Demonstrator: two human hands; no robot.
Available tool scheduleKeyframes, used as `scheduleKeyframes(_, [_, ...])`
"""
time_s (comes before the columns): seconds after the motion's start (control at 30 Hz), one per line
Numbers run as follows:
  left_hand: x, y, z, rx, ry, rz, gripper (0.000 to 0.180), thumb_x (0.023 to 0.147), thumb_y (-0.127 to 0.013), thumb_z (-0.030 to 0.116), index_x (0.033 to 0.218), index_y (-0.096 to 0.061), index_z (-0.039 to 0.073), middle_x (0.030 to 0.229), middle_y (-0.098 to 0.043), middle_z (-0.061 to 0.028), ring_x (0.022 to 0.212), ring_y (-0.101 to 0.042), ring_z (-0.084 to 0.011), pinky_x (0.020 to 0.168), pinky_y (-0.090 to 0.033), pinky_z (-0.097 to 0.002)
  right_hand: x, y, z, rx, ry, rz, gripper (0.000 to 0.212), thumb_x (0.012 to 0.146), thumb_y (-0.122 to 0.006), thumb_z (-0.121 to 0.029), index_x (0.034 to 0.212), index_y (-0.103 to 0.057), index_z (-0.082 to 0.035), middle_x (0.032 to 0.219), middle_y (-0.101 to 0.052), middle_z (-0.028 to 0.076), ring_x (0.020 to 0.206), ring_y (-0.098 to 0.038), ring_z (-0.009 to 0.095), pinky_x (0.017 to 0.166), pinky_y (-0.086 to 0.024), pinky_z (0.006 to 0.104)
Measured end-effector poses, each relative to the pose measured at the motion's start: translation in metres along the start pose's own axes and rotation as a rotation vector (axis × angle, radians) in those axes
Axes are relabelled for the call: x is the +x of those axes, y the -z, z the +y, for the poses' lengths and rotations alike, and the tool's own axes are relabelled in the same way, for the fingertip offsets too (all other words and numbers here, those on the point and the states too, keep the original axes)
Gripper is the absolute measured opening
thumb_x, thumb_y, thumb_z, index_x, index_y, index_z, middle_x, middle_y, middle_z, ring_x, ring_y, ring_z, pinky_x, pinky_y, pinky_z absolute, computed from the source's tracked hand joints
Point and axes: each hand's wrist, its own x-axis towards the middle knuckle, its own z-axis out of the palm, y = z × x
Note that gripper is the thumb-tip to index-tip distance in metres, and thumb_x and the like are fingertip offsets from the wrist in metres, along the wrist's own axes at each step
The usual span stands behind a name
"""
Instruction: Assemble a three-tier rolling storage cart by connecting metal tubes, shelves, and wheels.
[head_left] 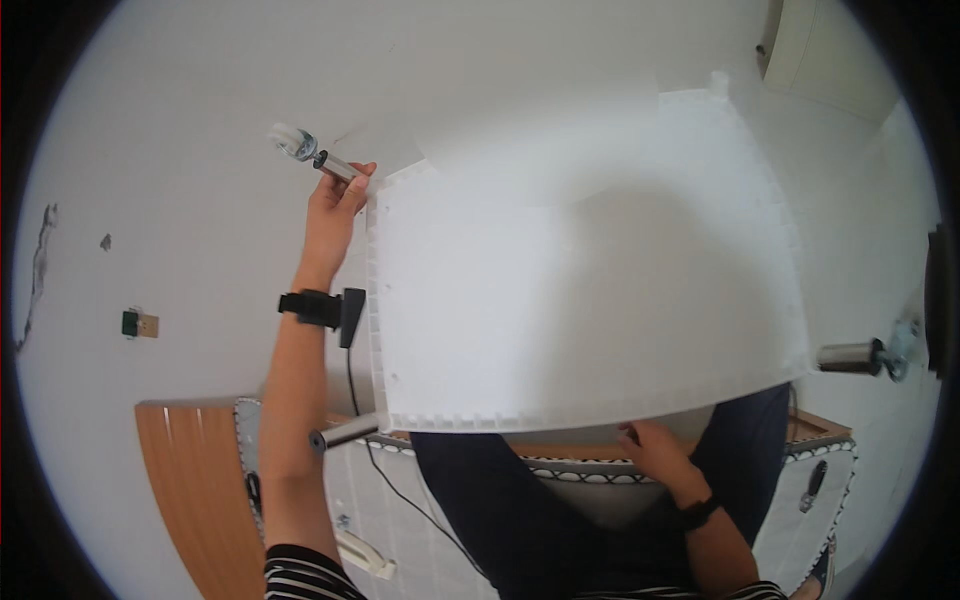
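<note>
A large white plastic shelf panel [470,300] with a ribbed rim rests over my knees. At its far left corner my left hand [342,190] is closed round a shiny metal tube leg [340,168]; a white caster wheel [290,140] sits at the outer end of that leg. My right hand [658,455] is at the panel's near edge, its fingers curled in and their tips partly hidden. Another metal leg [850,357] with a caster [903,350] sticks out at the near right corner. From the near left corner extends a leg with a bare end [345,433].
An orange-brown wooden board [200,480] lies at the lower left. Beside it, a grey-white patterned cloth [400,490] with a scalloped border bears a pale plastic handle-like piece [365,555]. A black cable [400,490] hangs from my left wrist strap. A wall socket [140,324] is at left.
</note>
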Motion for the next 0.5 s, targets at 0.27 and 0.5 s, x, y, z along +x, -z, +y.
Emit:
scheduleKeyframes(0.27, [-0.175,0.095,-0.051,-0.067,0.339,0.195,0.038,0.091,-0.055,0.014,0.124,-0.046,-0.004,0.115,-0.056,-0.0133,0.102,-0.059,-0.0224,0.088,-0.049,-0.0336,-0.006,-0.007,0.015,-0.011,-0.007,-0.031,0.028,0.086,-0.057,-0.022,0.106,-0.057,-0.002,0.087,-0.063,0.017,0.083,-0.061,0.031,0.075,-0.047,0.0391])
scheduleKeyframes(0.5, [-0.588,0.096,-0.051,0.035,0.854,0.819,0.029,0.091,-0.054,0.019,0.106,-0.058,-0.006,0.079,-0.064,-0.0112,0.067,-0.063,-0.0173,0.065,-0.053,-0.0299,-0.015,0.000,0.005,-0.020,0.111,-0.110,0.025,0.089,-0.055,-0.015,0.109,-0.056,0.000,0.082,-0.060,0.008,0.071,-0.058,0.014,0.066,-0.047,0.0278])
